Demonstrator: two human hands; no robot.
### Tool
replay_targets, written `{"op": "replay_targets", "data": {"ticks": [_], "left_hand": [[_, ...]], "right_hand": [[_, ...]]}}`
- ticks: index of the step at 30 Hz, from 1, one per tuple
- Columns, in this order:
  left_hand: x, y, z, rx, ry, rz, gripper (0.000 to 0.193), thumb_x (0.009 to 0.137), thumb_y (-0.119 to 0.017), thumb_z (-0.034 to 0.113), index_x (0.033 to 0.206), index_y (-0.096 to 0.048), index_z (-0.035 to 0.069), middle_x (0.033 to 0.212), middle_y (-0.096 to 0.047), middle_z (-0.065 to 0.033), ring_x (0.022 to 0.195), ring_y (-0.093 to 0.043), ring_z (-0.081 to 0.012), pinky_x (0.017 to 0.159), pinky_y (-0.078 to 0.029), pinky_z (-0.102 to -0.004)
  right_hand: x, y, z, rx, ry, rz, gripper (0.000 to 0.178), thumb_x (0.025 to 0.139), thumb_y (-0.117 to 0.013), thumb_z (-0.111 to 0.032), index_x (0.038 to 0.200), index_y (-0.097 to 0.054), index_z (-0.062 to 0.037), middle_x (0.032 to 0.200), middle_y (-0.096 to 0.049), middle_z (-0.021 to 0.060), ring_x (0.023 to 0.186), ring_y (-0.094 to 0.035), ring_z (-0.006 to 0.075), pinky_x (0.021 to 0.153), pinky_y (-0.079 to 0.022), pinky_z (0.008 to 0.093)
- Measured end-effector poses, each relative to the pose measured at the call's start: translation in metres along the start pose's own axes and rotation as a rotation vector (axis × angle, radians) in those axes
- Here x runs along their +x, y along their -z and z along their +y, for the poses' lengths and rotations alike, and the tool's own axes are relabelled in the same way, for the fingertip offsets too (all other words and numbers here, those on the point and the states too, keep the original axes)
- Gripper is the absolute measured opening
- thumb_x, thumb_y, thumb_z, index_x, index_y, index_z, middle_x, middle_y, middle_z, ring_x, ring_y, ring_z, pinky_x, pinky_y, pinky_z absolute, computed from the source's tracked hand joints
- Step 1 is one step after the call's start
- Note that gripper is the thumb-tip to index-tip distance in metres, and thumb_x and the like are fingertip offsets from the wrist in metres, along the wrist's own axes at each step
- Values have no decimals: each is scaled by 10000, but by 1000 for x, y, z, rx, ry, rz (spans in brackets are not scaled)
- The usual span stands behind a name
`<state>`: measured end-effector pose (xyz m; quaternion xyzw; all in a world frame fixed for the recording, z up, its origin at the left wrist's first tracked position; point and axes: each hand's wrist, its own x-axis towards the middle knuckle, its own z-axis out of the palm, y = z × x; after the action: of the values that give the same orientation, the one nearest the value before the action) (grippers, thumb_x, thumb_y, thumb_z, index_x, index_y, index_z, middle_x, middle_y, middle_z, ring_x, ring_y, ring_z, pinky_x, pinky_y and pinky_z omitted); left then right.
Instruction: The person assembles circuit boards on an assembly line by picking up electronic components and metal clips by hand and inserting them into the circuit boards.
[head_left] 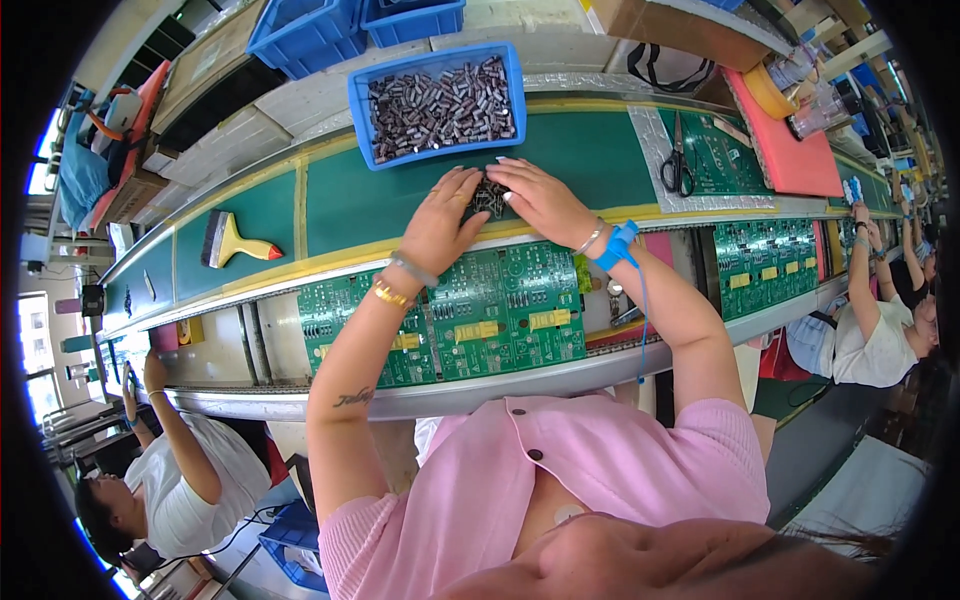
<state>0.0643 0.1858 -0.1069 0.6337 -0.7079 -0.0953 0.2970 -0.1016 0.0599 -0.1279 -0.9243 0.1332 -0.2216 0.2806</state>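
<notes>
Loosely spread, the left hand (441, 222) and right hand (550, 207) are cupped around small components (488, 198), apparently for containment.

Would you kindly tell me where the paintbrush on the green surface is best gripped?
Probably the yellow handle of the paintbrush, with the left hand coming from the right: it lies with its dark bristles leftward, while the handle's red tip points right, towards that hand.
</notes>
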Motion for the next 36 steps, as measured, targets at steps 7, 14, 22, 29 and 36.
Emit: {"op": "replay_targets", "data": {"ticks": [7, 14, 22, 29, 36], "left_hand": [[-123, 75, 20, 232, 304, -5, 529, 826, -613, 198, 1279, -437, -11, 1356, -416, -152, 1300, -301, -377, 1046, -299, -430], [-170, 58, 41, 474, 435, -185, 555, 853, -565, 339, 1264, -480, -23, 1465, -259, -135, 1356, -150, -405, 1079, -201, -476], [-91, 39, 50, 310, 96, 34, 225, 781, -630, 174, 969, -635, 51, 1112, -572, -89, 1120, -469, -308, 911, -407, -418], [-1, -11, 23, 224, -299, 19, 215, 679, -631, 12, 879, -641, 89, 930, -593, -39, 899, -553, -253, 759, -475, -349], [10, -7, 13, 70, -178, 45, 95, 716, -656, 51, 806, -637, 73, 858, -597, -48, 810, -578, -228, 692, -483, -317]], "right_hand": [[-33, 45, -2, 134, -294, 143, 151, 798, -598, -52, 946, -627, -47, 874, -597, 50, 868, -566, 191, 801, -461, 314], [-18, 26, -7, -94, -51, 29, 110, 752, -655, -139, 832, -618, -74, 824, -555, 28, 798, -516, 232, 711, -444, 341], [-20, 18, 0, -262, -101, 176, 90, 811, -608, -171, 845, -588, -90, 815, -558, 29, 788, -543, 238, 665, -465, 356], [-29, 26, -6, -59, -188, 262, 105, 813, -606, -98, 915, -600, -73, 788, -570, 37, 724, -581, 206, 627, -467, 298], [-34, 39, 0, -26, -276, 187, 70, 786, -645, -114, 844, -631, -79, 764, -560, 21, 674, -554, 164, 610, -459, 287]]}}
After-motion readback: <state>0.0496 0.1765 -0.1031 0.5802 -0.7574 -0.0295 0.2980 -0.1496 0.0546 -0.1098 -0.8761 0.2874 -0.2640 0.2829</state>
